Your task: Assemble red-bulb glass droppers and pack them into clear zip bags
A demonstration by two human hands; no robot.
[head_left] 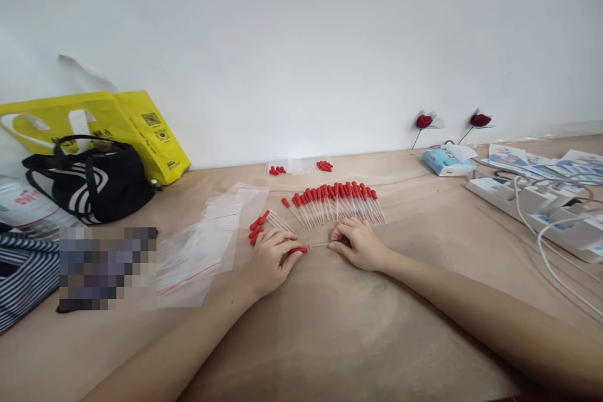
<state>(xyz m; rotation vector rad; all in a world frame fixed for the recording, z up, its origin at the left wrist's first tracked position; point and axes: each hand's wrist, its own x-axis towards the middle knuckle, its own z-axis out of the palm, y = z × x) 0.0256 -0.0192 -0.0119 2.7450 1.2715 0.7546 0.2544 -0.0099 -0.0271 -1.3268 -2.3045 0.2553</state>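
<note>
Nearest, a bare stretch of smooth, light-brown, wood-toned desk (325, 339). Just past it, close together, a left hand (273, 257), fingers curled, gripping a small red rubbery-looking bulb (298, 250), and a right hand (358, 244), pinching a thin, straight, clear tube (319, 245) with free end aimed at the bulb's mouth; too small to tell whether touching. By judgement, at the step of fitting bulb to tube; next, probably calling for straight alignment and a gentle push, with a likely soft bulb and stiff, slick tube. Just beyond the left hand, a loose cluster of red bulbs (255, 233) and a few slim clear tubes (281, 222). Left of these, overlapping flat, glossy, see-through plastic bags (198, 251) with red seal lines. Behind both hands, a fanned row of slender, tapered, red-topped clear droppers (336, 191). Farther back, near a plain white wall (301, 44), more red bulbs by a small transparent bag (299, 167); off right, a blue, soft-sided tissue pack (443, 163); off left, a rounded black fabric bag (115, 179) before a creased yellow tote (164, 144).
</note>
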